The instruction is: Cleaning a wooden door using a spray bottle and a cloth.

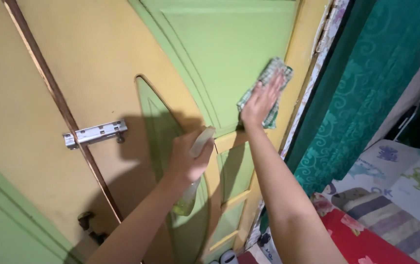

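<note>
My right hand (pixel 260 101) presses flat on a green-and-white checked cloth (pixel 270 78) against the green panel of a yellow-and-green wooden door (pixel 97 58). My left hand (pixel 186 157) grips a spray bottle (pixel 189 195) of pale yellow-green liquid, its white nozzle end (pixel 203 139) pointing up toward the door. The bottle's lower part shows below my fist. Both arms reach up from the lower edge of the view.
A metal slide bolt (pixel 95 133) bridges the seam of the double door, with a dark handle (pixel 89 226) lower down. A teal patterned curtain (pixel 366 88) hangs to the right. A bed with cartoon-print sheet (pixel 400 171) and red floral cloth (pixel 361 239) lies at lower right.
</note>
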